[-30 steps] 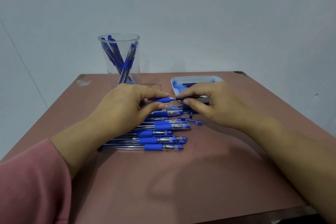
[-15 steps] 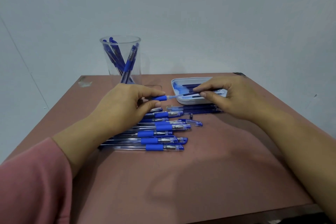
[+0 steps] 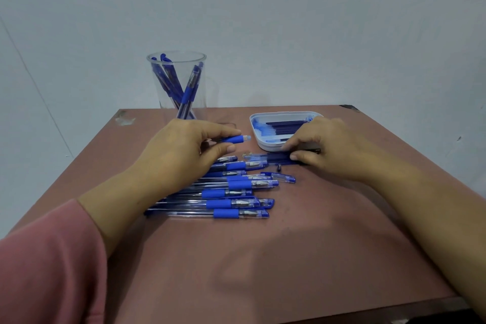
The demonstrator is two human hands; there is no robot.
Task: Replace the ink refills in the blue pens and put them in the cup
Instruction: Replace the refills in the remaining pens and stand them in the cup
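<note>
Nearest the camera, a pink sleeve covers the left forearm and is cut off by the bottom edge, above the bare front of the brown table. Farther in, the blue pens lie side by side in a row with their tips to the right. At least eight can be counted, though the upper ones slip under the left hand. One loose cap lies just right of the row. The left hand pinches a single pen barrel between thumb and forefinger, above the row, with its open end pointing at the tray. The right hand has thumb and forefinger closed on the dark refills lying on the table just before the tray. Their number is hard to make out, and their right ends are hidden beneath the fingers. Behind them, one white tray holds several spare refills, too overlapped to count. At the far left stands one clear cup holding at least four pens, crossed and blurred together.
</note>
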